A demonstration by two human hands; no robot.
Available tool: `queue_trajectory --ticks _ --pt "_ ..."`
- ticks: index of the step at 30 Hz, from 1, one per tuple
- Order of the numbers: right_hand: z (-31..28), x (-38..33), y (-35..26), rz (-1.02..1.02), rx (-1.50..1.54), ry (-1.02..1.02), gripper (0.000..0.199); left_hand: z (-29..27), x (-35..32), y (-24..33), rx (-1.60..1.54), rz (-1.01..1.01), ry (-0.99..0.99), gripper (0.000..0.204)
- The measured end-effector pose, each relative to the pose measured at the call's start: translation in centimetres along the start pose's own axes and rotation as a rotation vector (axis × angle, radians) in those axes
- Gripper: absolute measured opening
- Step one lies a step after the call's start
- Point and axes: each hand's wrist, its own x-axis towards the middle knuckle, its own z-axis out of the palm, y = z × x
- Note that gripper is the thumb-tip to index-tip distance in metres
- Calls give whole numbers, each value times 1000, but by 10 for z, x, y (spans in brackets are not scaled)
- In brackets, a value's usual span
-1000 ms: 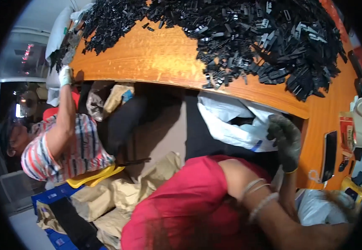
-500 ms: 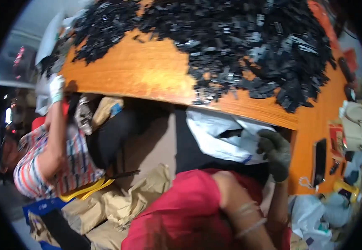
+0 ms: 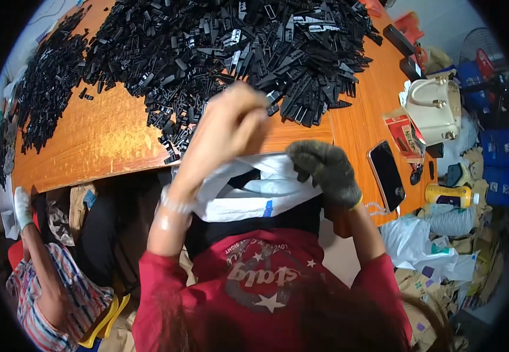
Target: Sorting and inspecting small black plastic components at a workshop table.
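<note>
My bare left hand (image 3: 228, 126), with a bracelet at the wrist, is raised over the near edge of a pile of small black plastic pieces (image 3: 207, 56) on the wooden table. Its fingers look bent, but motion smears them, and whether they hold a piece does not show. An open white sack (image 3: 231, 208) lies across my lap against the table edge. At its right rim is my right hand (image 3: 325, 170) in a dark grey-green work glove, fingers curled over the sack's edge. Part of the sack's mouth is hidden behind my left forearm.
On the orange-brown table (image 3: 99, 138) at right are a phone (image 3: 386, 176), a red packet (image 3: 405, 134) and a cream handbag (image 3: 436, 108). A yellow bottle (image 3: 451, 195) and plastic bags lie beyond. To the left, a co-worker's gloved hand (image 3: 22, 208) touches the table edge.
The view has swung round to the right, bringing the table and sack into the middle. My left hand, earlier out of sight, has come up over the pile; my gloved right hand stays by the sack.
</note>
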Motion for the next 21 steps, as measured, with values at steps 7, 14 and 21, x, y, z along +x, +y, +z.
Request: queue_trajectory --ticks 7,14,21 --pt "11 24 28 -223 88 -154 25 35 37 -30 621 81 252 17" --pt "16 23 4 -126 360 -103 38 34 -40 -8 315 124 318 22" --pt "25 28 -4 -10 133 -156 29 30 -91 -2 450 86 373 19"
